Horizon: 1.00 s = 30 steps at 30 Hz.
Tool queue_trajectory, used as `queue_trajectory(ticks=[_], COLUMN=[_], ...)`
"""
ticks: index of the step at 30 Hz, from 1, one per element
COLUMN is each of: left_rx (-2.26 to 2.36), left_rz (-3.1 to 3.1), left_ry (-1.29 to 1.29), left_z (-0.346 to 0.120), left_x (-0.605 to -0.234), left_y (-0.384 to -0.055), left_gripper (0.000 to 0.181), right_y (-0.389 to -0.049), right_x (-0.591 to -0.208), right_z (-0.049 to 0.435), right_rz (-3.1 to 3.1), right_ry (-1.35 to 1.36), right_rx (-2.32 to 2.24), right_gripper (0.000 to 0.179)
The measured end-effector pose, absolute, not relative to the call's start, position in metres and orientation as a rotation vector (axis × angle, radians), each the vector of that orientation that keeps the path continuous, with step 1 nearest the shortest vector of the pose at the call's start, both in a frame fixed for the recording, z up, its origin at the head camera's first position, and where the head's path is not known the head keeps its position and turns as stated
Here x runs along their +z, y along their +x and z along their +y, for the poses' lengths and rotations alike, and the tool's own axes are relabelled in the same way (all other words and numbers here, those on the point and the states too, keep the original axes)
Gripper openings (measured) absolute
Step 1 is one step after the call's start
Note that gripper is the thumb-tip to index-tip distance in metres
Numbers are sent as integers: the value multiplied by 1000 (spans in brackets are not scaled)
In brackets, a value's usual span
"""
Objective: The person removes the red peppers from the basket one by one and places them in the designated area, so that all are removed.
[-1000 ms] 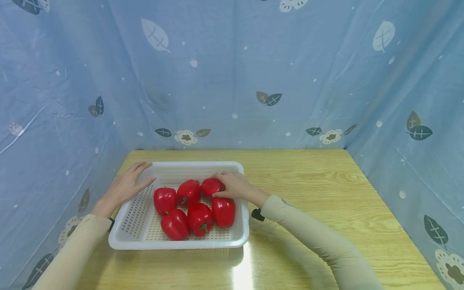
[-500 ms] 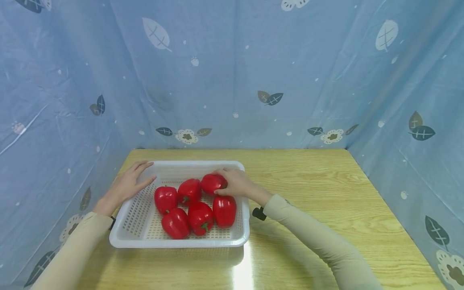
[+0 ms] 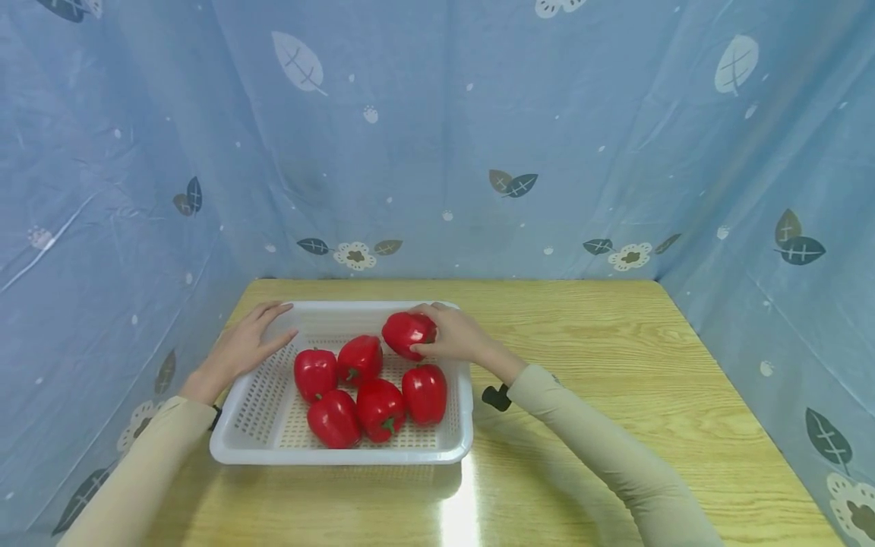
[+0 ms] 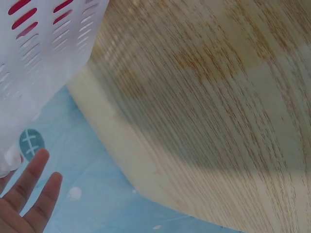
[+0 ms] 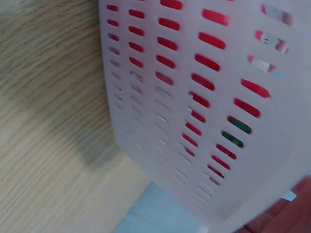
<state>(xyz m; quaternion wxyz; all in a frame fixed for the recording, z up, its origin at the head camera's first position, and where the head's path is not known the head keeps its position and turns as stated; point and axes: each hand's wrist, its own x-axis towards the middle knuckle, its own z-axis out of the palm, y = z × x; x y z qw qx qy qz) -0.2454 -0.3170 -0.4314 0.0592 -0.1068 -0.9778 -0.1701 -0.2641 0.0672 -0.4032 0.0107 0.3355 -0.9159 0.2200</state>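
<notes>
A white perforated plastic basket (image 3: 328,457) holds several red bell peppers. My right hand (image 3: 456,334) grips one red bell pepper (image 3: 405,333) near the basket's back right corner, thumb on its near side and fingers over its far side. That pepper is raised behind the others. Over the left rim lies my left hand (image 3: 239,349), its thumb pointing inward and its fingers fairly straight. In the left wrist view, fingertips (image 4: 34,167) show spread beside the basket's outer wall (image 4: 43,63). The right wrist view has mostly the basket's slotted side (image 5: 160,97), with red showing through; the right hand appears only at the corner.
Five other peppers lie in the basket, among them a front middle one (image 3: 380,410) and a right one (image 3: 425,395). The basket stands on the left part of a wooden table (image 3: 581,342). Blue patterned curtains (image 3: 437,152) enclose the back and sides.
My right hand has lifted its pepper up and toward the basket's back rim, opening a gap to the pepper in front. My left hand stays in place at the left rim.
</notes>
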Motion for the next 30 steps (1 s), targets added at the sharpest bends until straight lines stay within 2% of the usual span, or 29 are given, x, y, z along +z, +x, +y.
queue_trajectory(ticks=[30], left_rx=[-543], left_rz=[-2941], left_ry=[-360], left_z=[-320], left_x=[-433], left_y=[-246], left_gripper=[63], right_y=[-260], right_x=[-377], right_z=[115], right_rz=[-2695], right_ry=[839], right_rx=[1058], right_gripper=[62])
